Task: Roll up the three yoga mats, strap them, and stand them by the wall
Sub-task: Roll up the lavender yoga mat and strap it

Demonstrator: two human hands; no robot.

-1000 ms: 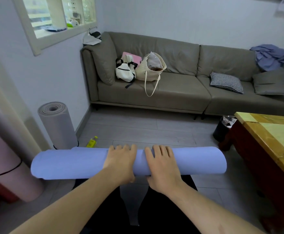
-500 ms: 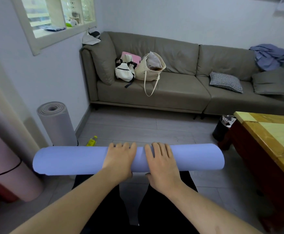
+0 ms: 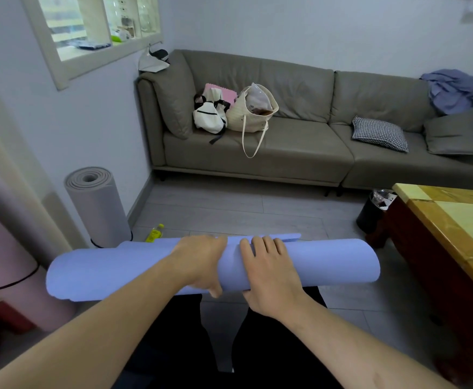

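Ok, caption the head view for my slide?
Both hands hold the rolled blue mat across the lap.

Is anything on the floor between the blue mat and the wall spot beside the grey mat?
A small yellow bottle lies on the floor just past the blue mat, right of the standing grey mat. Nothing else visible blocks that spot. Both hands grip the blue mat.
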